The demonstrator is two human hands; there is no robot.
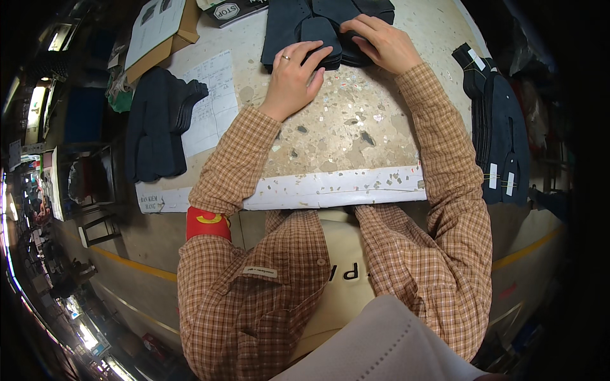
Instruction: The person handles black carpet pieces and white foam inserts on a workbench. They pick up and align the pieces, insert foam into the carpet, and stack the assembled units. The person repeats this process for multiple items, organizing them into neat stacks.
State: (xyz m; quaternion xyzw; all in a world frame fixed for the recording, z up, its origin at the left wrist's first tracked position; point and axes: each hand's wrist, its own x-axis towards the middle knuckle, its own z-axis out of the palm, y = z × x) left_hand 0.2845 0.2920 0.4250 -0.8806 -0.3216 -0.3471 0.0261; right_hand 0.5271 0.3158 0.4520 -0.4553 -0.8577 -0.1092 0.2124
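Stacked dark navy cut pieces (321, 38) with rounded ends lie at the far side of the table, in front of both hands. My left hand (295, 76), a ring on one finger, rests its spread fingertips on the near left part of these stacks. Its thumb stands apart from the fingers. To the right, my right hand (386, 46) reaches over the stacks with bent fingers and thumb apart, its fingertips touching or just above the dark pieces. No piece shows lifted between the fingers of either hand.
More dark stacks lie left (155, 127) and right (499, 133), the right ones banded with white tags. A handwritten paper sheet (213, 95) lies beside the left stack. A cardboard box (162, 38) and a black box (235, 11) stand at the back left. The worn tabletop (349, 140) has a white front edge.
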